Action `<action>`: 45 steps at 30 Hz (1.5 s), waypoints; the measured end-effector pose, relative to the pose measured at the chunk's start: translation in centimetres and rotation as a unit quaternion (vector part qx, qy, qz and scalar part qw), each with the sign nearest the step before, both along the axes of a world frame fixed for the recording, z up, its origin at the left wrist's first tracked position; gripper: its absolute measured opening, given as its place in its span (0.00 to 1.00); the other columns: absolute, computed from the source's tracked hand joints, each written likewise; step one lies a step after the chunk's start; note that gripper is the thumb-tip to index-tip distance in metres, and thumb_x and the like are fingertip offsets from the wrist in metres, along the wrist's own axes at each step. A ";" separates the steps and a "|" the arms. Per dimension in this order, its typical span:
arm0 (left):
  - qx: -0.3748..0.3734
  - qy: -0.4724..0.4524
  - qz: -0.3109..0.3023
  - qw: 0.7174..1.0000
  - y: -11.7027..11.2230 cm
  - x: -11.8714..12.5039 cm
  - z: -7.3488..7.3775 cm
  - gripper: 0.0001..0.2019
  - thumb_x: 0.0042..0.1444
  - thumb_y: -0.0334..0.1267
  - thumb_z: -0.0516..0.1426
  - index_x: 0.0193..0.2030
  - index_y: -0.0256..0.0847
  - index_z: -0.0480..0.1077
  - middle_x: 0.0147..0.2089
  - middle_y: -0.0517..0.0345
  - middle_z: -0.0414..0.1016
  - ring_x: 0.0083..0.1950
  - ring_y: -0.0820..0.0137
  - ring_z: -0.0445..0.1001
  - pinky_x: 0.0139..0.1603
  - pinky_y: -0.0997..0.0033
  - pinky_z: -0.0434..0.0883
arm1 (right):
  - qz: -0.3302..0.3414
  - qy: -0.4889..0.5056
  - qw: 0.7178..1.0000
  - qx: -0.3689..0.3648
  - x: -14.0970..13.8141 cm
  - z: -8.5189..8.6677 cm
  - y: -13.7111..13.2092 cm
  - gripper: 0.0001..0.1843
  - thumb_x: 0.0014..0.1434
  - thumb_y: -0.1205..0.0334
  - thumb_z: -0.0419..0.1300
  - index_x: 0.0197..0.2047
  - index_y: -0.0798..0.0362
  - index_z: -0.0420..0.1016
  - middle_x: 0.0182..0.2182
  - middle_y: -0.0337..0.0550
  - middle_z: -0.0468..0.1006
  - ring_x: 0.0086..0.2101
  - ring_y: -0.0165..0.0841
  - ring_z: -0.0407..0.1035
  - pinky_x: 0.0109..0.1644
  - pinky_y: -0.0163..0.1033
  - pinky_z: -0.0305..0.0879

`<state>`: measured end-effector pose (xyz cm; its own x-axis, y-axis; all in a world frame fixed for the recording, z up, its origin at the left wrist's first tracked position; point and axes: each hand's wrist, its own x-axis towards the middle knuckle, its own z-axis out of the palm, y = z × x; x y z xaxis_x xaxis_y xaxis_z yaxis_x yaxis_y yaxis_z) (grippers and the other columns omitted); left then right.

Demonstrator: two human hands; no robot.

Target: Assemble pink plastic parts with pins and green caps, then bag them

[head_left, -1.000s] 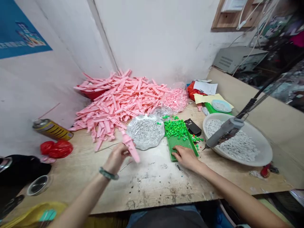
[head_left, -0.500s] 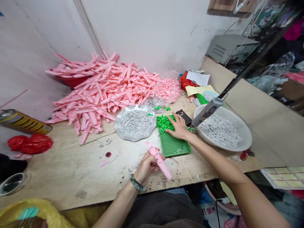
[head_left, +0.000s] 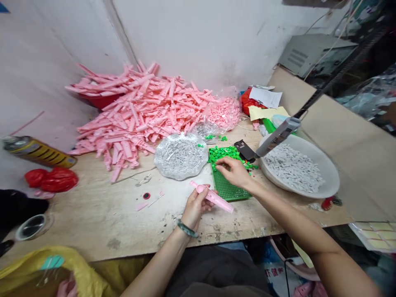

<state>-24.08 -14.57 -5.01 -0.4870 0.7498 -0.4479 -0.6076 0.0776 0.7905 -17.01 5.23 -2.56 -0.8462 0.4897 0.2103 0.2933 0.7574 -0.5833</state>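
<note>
Head view: at a cluttered worktop [head_left: 93,218], the person's left hand [head_left: 194,206] has its grip closed around the butt end of a pink casing [head_left: 213,198]. The casing is just off the near left corner of the green tray [head_left: 230,189]. A second ago it was raised farther left of the tray. It now lies almost level, with its tip reaching along the tray's near edge.

The right hand [head_left: 236,173] has also shifted. Half a second ago it lay flat over the green pieces [head_left: 222,152] heaped at the tray's far end. It is now drawn back over the tray's middle, fingertips pinched together at the heap's near fringe. Whether a piece sits between them is too small to tell. Judging by this, the two hands are closing on each other, casing and picking fingers both near the tray.

A hanging driver [head_left: 278,136] points down just right of the tray's far end, untouched. A clear dish of grey parts [head_left: 181,156] sits left of the tray and a white bowl [head_left: 335,181] right of it. The pile of pink casings [head_left: 145,115] lies beyond the tray, to its left.
</note>
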 end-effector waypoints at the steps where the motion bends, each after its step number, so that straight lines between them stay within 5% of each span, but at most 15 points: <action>1: -0.007 0.046 0.006 0.999 -0.1 -0.6 -0.1 0.24 0.56 0.54 0.58 0.50 0.35 0.68 0.40 0.47 0.78 0.27 0.73 0.70 0.26 0.73 0.66 | 0.033 -0.015 0.999 0.024 -2.2 -0.1 -0.4 0.14 0.66 0.59 0.51 0.48 0.52 0.75 0.44 0.46 0.78 0.43 0.35 0.70 0.50 0.40 0.64; 3: -0.037 0.184 0.024 0.982 -0.5 -2.1 -0.5 0.26 0.60 0.57 0.51 0.50 0.34 0.71 0.42 0.45 0.78 0.31 0.68 0.73 0.30 0.69 0.68 | 0.084 -0.062 0.991 0.088 -6.5 -0.4 -1.0 0.15 0.66 0.63 0.50 0.50 0.53 0.74 0.47 0.47 0.77 0.49 0.36 0.68 0.55 0.40 0.60; 7: -0.124 0.426 0.024 0.896 -1.4 -5.3 -1.1 0.24 0.64 0.50 0.49 0.57 0.36 0.70 0.56 0.42 0.74 0.57 0.56 0.71 0.58 0.59 0.65 | 0.153 -0.130 0.968 0.148 -11.5 -0.8 -2.3 0.14 0.63 0.65 0.52 0.42 0.56 0.78 0.42 0.51 0.78 0.46 0.40 0.69 0.53 0.41 0.59; 10: -0.158 0.479 -0.024 0.863 -2.2 -6.5 -1.3 0.24 0.65 0.48 0.47 0.61 0.34 0.67 0.63 0.39 0.68 0.66 0.55 0.64 0.65 0.57 0.57 | 0.183 -0.140 0.960 0.158 -10.6 -1.5 -3.6 0.13 0.62 0.62 0.53 0.39 0.57 0.78 0.39 0.52 0.78 0.42 0.41 0.70 0.47 0.41 0.62; 13: -0.165 0.496 -0.034 0.852 -3.7 -6.3 -1.1 0.23 0.65 0.48 0.47 0.57 0.36 0.70 0.60 0.38 0.70 0.63 0.54 0.66 0.64 0.57 0.58 | 0.216 -0.141 0.952 0.166 -7.9 -2.3 -5.5 0.12 0.62 0.61 0.53 0.43 0.55 0.76 0.41 0.49 0.77 0.41 0.39 0.70 0.46 0.40 0.63; 18: -0.181 0.461 0.005 0.869 -7.2 -4.8 -0.6 0.18 0.64 0.49 0.50 0.48 0.42 0.75 0.46 0.44 0.77 0.50 0.54 0.74 0.53 0.59 0.64 | 0.281 -0.100 0.945 0.136 -4.0 -3.5 -8.5 0.11 0.63 0.63 0.52 0.44 0.54 0.74 0.41 0.47 0.76 0.40 0.37 0.70 0.43 0.39 0.64; 21: -0.195 0.439 0.018 0.877 -8.2 -4.0 -0.6 0.19 0.64 0.50 0.49 0.47 0.42 0.76 0.43 0.45 0.77 0.47 0.55 0.74 0.50 0.59 0.65 | 0.276 -0.089 0.950 0.119 -4.0 -3.4 -8.0 0.12 0.65 0.61 0.51 0.44 0.52 0.74 0.42 0.44 0.76 0.40 0.34 0.70 0.44 0.37 0.64; 26: -0.139 0.418 0.065 0.895 -7.4 -3.4 -0.7 0.17 0.62 0.50 0.53 0.46 0.43 0.76 0.45 0.48 0.76 0.50 0.57 0.73 0.54 0.62 0.64 | 0.029 -0.121 0.980 0.154 -9.7 -1.0 -0.3 0.18 0.67 0.65 0.46 0.52 0.55 0.73 0.50 0.48 0.76 0.49 0.35 0.68 0.54 0.37 0.60; 29: -0.115 0.374 0.096 0.915 -6.5 -3.2 -0.4 0.18 0.61 0.53 0.53 0.41 0.41 0.76 0.41 0.49 0.76 0.46 0.59 0.73 0.50 0.63 0.66 | -0.023 -0.154 0.972 0.174 -14.3 0.5 4.8 0.21 0.67 0.66 0.44 0.54 0.59 0.73 0.52 0.55 0.75 0.52 0.41 0.68 0.55 0.41 0.60; 32: -0.088 0.253 0.063 0.961 -6.0 -2.9 -0.1 0.24 0.59 0.59 0.52 0.41 0.39 0.75 0.36 0.50 0.76 0.35 0.63 0.72 0.36 0.66 0.67 | -0.023 -0.198 0.962 0.187 -17.7 1.0 7.0 0.19 0.65 0.58 0.50 0.47 0.61 0.78 0.46 0.58 0.78 0.50 0.44 0.69 0.55 0.43 0.61; 36: -0.071 0.195 0.053 0.977 -5.9 -2.3 -0.1 0.26 0.57 0.61 0.54 0.42 0.37 0.75 0.37 0.49 0.77 0.30 0.68 0.69 0.29 0.70 0.63 | -0.018 -0.235 0.949 0.211 -19.3 0.0 6.2 0.19 0.61 0.59 0.57 0.46 0.67 0.79 0.45 0.66 0.78 0.50 0.47 0.70 0.57 0.45 0.60; 45: -0.060 0.143 0.021 0.988 -5.2 -2.4 -1.4 0.28 0.53 0.64 0.56 0.39 0.37 0.74 0.34 0.50 0.77 0.27 0.70 0.67 0.25 0.72 0.60 | -0.014 -0.272 0.931 0.243 -18.0 -1.0 3.1 0.22 0.58 0.64 0.55 0.52 0.67 0.76 0.47 0.70 0.76 0.51 0.50 0.71 0.55 0.47 0.62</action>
<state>-26.52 -19.80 -6.38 -0.6355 0.6762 -0.3728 -0.3662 0.1611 0.9165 -34.96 8.37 -3.54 -0.8807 0.4716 -0.0433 0.4684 0.8809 0.0675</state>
